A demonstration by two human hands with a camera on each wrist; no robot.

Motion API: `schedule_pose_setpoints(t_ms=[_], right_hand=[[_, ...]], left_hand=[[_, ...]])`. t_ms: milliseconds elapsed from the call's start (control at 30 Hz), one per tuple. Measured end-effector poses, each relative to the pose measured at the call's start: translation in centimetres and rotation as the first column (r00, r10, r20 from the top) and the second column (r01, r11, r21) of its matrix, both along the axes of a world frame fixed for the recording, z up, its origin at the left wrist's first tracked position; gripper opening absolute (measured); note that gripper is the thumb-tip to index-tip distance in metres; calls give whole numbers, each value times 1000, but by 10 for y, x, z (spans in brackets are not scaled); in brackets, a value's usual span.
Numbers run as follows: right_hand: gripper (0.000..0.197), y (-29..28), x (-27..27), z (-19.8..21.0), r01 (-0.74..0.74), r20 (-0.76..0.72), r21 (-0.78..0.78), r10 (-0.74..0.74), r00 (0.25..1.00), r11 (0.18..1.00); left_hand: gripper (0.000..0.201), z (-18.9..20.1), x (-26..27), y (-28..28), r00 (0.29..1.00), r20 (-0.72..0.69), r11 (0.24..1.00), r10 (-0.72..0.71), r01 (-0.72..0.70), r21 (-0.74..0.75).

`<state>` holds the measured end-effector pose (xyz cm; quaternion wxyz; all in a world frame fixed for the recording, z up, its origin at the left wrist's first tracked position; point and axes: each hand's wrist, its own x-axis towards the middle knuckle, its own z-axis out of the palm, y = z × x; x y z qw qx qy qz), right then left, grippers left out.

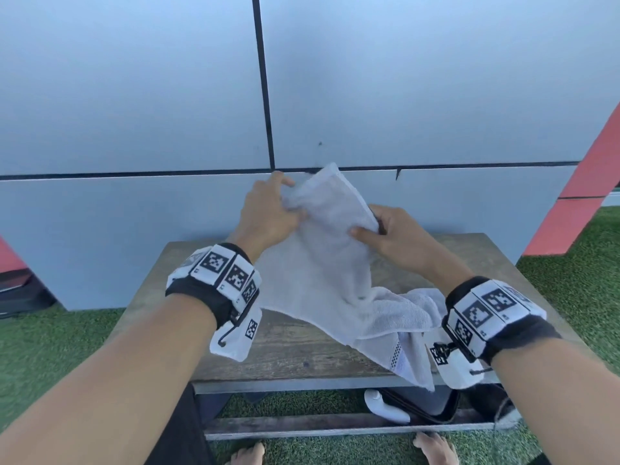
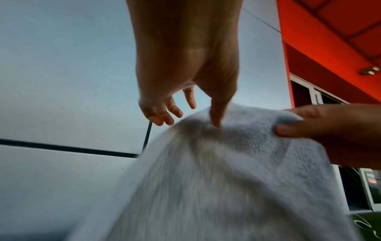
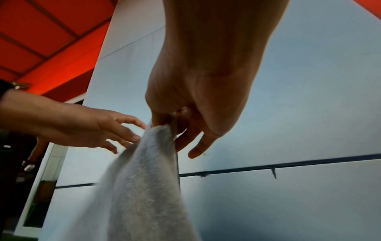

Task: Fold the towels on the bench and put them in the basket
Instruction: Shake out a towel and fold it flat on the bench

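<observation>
Nearest, bare toes (image 1: 250,456) stand on short green artificial turf (image 1: 60,344), and under the bench a white object (image 1: 385,406) lies beside something dark. The bench (image 1: 288,347) is a plank of grey-brown, weathered-looking wood with a rough grain, set on a lower rail. Both forearms wear black wristbands (image 1: 214,286) carrying white blocks printed with square black-and-white markers. A pale grey terry towel (image 1: 322,273) with a soft looped nap hangs slack from the raised hands, its lower end bunched on the right part of the bench top, where a woven checkered band near the hem spills over the near edge. The left hand (image 1: 268,216) touches the towel's upper left edge with its thumb pressed into the cloth and its other fingers (image 2: 164,114) spread loose, curled round nothing. The right hand (image 1: 385,233) pinches the upper right corner, thumb on the near face and fingers behind. Beyond stands a smooth blue-grey panelled wall (image 1: 134,95) divided by thin black seams, with orange-red panels (image 1: 590,176) slanting at the far right.
</observation>
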<state>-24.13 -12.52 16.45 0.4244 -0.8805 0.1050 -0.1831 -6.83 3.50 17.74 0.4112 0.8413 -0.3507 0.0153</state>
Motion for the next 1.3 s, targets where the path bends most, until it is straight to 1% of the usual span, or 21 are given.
schedule_pose_setpoints(t_ms=[33, 67, 100, 167, 233, 300, 367, 433, 533, 600, 700, 767, 833, 900, 933, 1000, 1033, 1067, 1133, 1200, 1300], right_hand=[[21, 3, 6, 1, 21, 19, -13, -21, 1000, 1000], [25, 7, 11, 3, 24, 29, -17, -23, 999, 1000], [27, 11, 15, 5, 6, 38, -6, -5, 999, 1000], [28, 17, 22, 7, -31, 58, 20, 29, 998, 999], [29, 19, 22, 8, -13, 75, 19, 12, 997, 1000], [31, 16, 20, 8, 0, 75, 20, -1, 997, 1000], [32, 11, 16, 6, -20, 19, 27, 20, 1000, 999], [36, 7, 11, 2, -23, -88, -26, 21, 996, 999], [44, -3, 2, -7, 5, -224, -40, -14, 974, 999], [35, -10, -7, -10, 22, -281, -28, -29, 959, 999], [16, -19, -17, -9, 14, -357, -62, -35, 934, 998], [20, -22, -18, -9, 33, -360, -89, -63, 931, 995], [26, -20, -14, -7, 56, -318, -129, -95, 944, 990], [19, -12, -5, -4, 43, -235, -88, -63, 970, 995], [18, -7, 1, -3, 24, -192, -89, -41, 981, 996], [21, 2, 11, -1, -7, -139, -144, -14, 990, 990], [21, 4, 14, -1, -7, -129, -159, -14, 992, 987], [22, 6, 16, -1, 5, -126, -154, -25, 992, 988], [28, 2, 13, -1, 20, -152, -108, -36, 988, 994], [30, -3, 4, -1, -30, -246, -17, 24, 969, 999], [21, -8, -12, -2, -93, -335, 97, 120, 935, 991]], left_hand=[[63, -1, -6, -1, 994, 8, 992, -110, 110, 57], [80, -1, -13, -2, 976, 13, 972, -218, 216, 96], [84, 0, -19, -4, 946, 31, 940, -322, 316, 126], [62, 2, -25, -8, 905, 52, 897, -422, 409, 165], [38, 7, -25, -9, 913, 67, 900, -402, 380, 214], [29, 10, -23, -8, 927, 35, 901, -373, 353, 252], [23, 12, -23, -6, 921, 71, 899, -384, 355, 255], [23, 13, -18, -5, 930, 157, 937, -333, 307, 169], [24, 15, -3, -3, 944, 301, 990, -137, 125, 59], [17, 19, 9, 3, 926, 378, 999, 17, -34, 36], [6, 21, 27, 11, 903, 375, 975, 210, -220, -17], [11, 16, 33, 12, 897, 356, 955, 261, -295, 44], [35, 10, 26, 7, 933, 322, 960, 158, -222, 170], [63, 5, 6, -1, 963, 235, 959, -132, 65, 276], [72, 2, -6, -5, 943, 168, 920, -288, 224, 321], [73, -4, -26, -15, 891, -5, 837, -455, 429, 339], [61, -6, -31, -19, 879, -76, 827, -471, 470, 309], [44, -9, -33, -23, 873, -113, 830, -475, 487, 273], [18, -13, -29, -25, 893, -53, 860, -447, 445, 251], [37, -16, -17, -22, 916, 91, 900, -390, 358, 246], [34, -13, -3, -13, 941, 233, 942, -245, 174, 288]])
